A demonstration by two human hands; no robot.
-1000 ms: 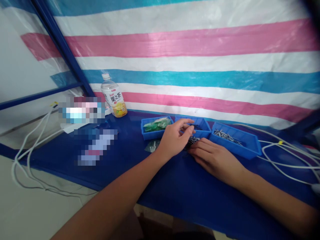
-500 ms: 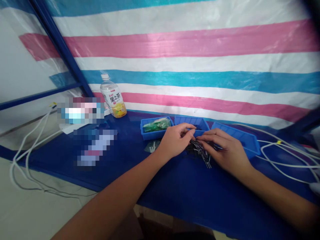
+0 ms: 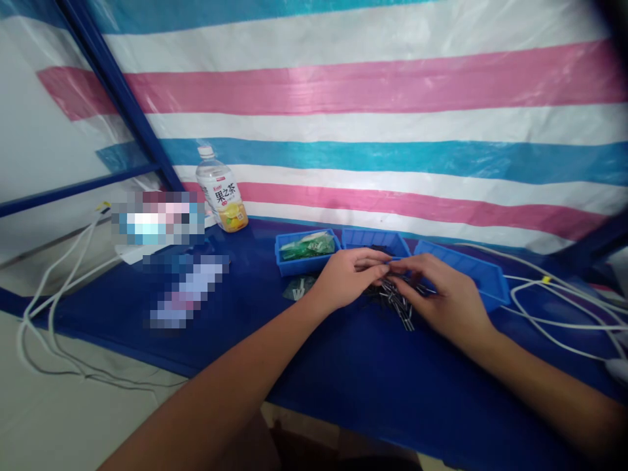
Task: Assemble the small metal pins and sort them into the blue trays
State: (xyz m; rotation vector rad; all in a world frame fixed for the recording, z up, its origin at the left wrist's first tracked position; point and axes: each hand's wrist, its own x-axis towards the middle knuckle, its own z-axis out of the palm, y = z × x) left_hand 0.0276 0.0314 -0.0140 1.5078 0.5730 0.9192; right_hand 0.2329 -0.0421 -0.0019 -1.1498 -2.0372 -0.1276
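Note:
My left hand [image 3: 346, 276] and my right hand [image 3: 444, 294] meet over a pile of thin black-and-silver rods [image 3: 398, 304] on the blue table. The left thumb and fingers are closed together. My right thumb and fingertips pinch right beside them. Whatever lies between the fingertips is too small and hidden to make out. Just behind the hands, a blue bin [image 3: 375, 241] holds dark pieces. To its left, another blue bin [image 3: 300, 265] contains green packets [image 3: 309, 246]. A third blue bin [image 3: 483, 278] stands behind my right hand, partly covered by it.
A small clear bag [image 3: 297, 289] with pale pieces lies left of my left wrist. A drink bottle [image 3: 223, 193] stands at the back left, near blurred-out items. White cables [image 3: 549, 320] run along the right side. A striped sheet [image 3: 343, 91] hangs behind the table.
My left hand has shifted slightly, with its fingers extending further over toward the right fingertips. The right hand's fingers have bent a little more. The bins and the pile look the same.

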